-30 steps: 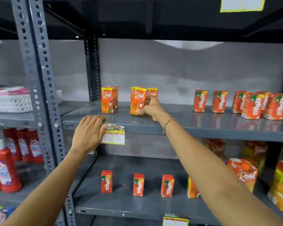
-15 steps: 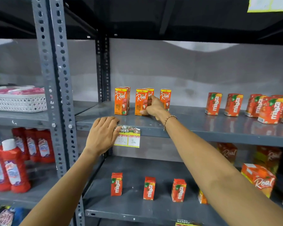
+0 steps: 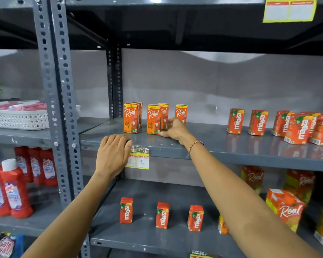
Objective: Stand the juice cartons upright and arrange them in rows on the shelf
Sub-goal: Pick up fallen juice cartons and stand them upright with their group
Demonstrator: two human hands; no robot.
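Note:
Several orange Real juice cartons stand upright on the grey middle shelf (image 3: pixel 231 148): a left pair (image 3: pixel 131 118), a middle pair (image 3: pixel 154 119) and a single one (image 3: pixel 181 113) at the back. My right hand (image 3: pixel 175 130) sits just right of the middle pair, fingers spread, thumb tip near the front carton's base, not closed around it. My left hand (image 3: pixel 114 155) lies flat on the shelf's front edge, holding nothing. Red Maaza cartons (image 3: pixel 235 121) stand farther right, ending in a tight cluster (image 3: pixel 304 127).
A price label (image 3: pixel 140 159) hangs under the shelf edge, partly covered by my left hand. The lower shelf holds three spaced Maaza cartons (image 3: pixel 162 215) and larger Real packs (image 3: pixel 285 209). Left of the perforated post (image 3: pixel 58 90) are a white basket (image 3: pixel 17 119) and red bottles (image 3: pixel 11 192).
The carton my right hand held tilted now stands upright in front of another, and the hand has loosened and drawn slightly right. My left hand stayed on the shelf edge.

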